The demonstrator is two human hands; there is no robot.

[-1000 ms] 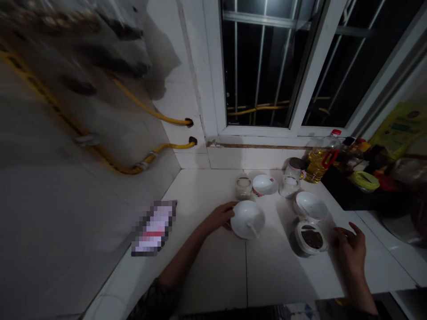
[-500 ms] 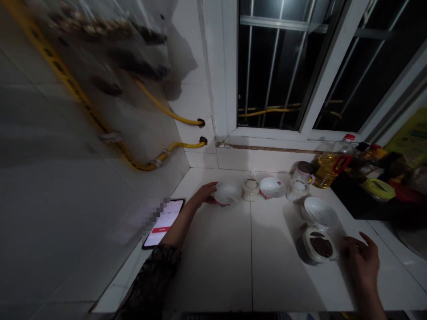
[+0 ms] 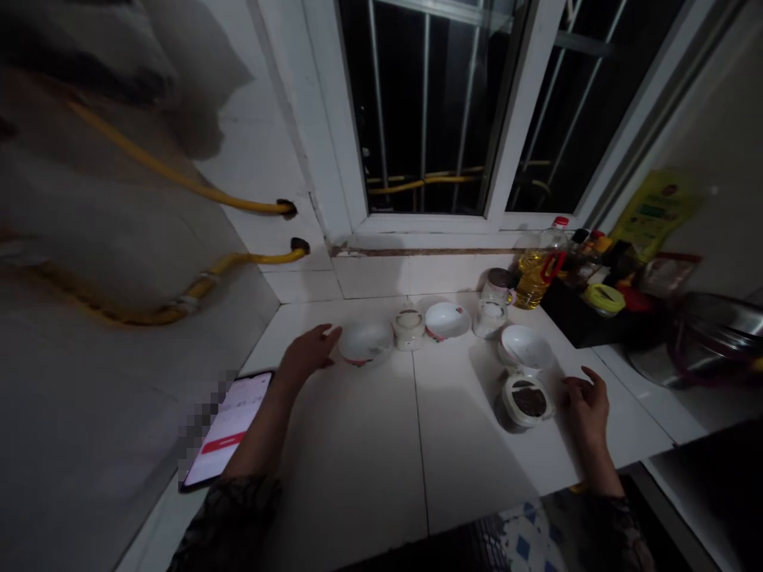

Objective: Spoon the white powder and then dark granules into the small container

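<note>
My left hand [image 3: 307, 354] hovers open just left of a white bowl [image 3: 366, 342] that stands at the back of the white tiled counter [image 3: 369, 461], not gripping it. My right hand [image 3: 587, 405] rests on the counter with loosely curled fingers, right beside an open round container of dark contents [image 3: 525, 400], holding nothing. Between the two hands, along the back, stand a small jar [image 3: 408, 327], a second white bowl [image 3: 447, 319] and a lidded jar [image 3: 492, 308]. A third white bowl [image 3: 524, 348] sits just behind the dark container.
A lit phone [image 3: 230, 429] lies at the counter's left edge by the wall. An oil bottle [image 3: 536, 270], sauce bottles and packets crowd a dark tray [image 3: 581, 318] at the right, next to a metal pot [image 3: 709, 334]. Yellow hoses [image 3: 238, 262] run along the left wall.
My left hand carried the white bowl from the middle of the counter to the back left and has let go of it. My right hand stayed beside the dark container.
</note>
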